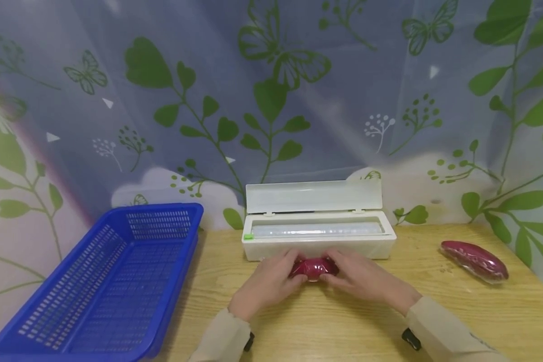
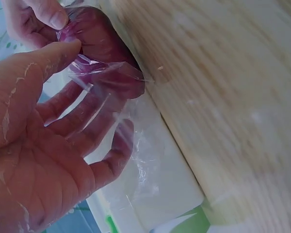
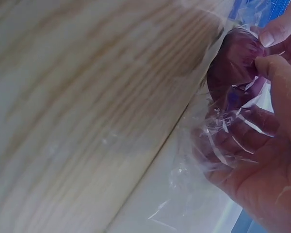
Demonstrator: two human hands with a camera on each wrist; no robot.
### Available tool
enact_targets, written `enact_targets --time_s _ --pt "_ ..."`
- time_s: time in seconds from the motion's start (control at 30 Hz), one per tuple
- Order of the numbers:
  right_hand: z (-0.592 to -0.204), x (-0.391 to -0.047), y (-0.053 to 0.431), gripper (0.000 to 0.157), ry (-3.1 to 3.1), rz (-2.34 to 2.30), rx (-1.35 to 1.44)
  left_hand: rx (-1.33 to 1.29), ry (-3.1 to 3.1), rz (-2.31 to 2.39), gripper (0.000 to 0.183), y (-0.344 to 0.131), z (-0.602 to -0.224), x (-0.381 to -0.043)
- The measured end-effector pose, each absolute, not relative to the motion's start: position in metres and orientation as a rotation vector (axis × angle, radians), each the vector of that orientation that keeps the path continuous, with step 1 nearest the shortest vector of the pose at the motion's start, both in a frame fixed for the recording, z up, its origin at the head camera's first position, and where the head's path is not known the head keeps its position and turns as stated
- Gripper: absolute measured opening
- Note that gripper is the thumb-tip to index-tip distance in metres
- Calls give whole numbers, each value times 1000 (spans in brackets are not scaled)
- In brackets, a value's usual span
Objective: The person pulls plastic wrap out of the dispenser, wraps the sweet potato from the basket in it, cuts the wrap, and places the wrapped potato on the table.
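Observation:
Both hands hold a smooth purple-red vegetable [image 1: 314, 269] between them, low in front of a white cling film box [image 1: 319, 249]. My left hand [image 1: 269, 279] grips its left end, the thumb on the near side and the fingers behind. At the other end, my right hand [image 1: 361, 277] grips it the same way. Clear cling film [image 2: 140, 160] covers the vegetable and spreads loosely over the left fingers in the left wrist view. Loose, crinkled film [image 3: 218, 141] also lies across the right fingers in the right wrist view.
The box's lid [image 1: 314, 197] stands raised, showing a film roll [image 1: 317, 230] inside and a small green piece [image 1: 249, 236] at its left edge. A blue plastic basket [image 1: 163, 301] stands at left. Another film-wrapped purple-red vegetable [image 1: 475, 260] lies at right on the wooden table [image 1: 335, 329].

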State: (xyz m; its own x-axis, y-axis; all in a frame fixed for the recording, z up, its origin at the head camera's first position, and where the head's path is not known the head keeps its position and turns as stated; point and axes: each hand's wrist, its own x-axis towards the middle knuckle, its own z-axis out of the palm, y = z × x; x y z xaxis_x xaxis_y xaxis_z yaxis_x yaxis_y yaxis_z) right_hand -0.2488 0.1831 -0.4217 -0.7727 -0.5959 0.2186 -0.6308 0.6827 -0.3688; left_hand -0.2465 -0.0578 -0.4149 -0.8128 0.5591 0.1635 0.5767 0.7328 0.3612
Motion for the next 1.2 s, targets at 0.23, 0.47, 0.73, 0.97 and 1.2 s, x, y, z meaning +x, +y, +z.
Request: enact_targets --time_s 0.23,0.47,0.73,0.97,1.2 --pt "-421 -249 181 37 -2811 534 992 -881 -2917 -575 31 -56 -415 -248" --pt "-421 -249 182 39 -2797 533 988 -864 -2904 -477 36 -55 -415 -247" --pt "-421 -240 181 38 -2799 489 956 -818 -2937 -522 42 -60 -414 -245" --pt "-407 -233 185 33 -2715 528 961 -588 -2780 -908 41 -84 -395 -248" --pt "-395 -238 182 20 -2551 562 975 -284 -2690 -907 70 -117 -403 -276"
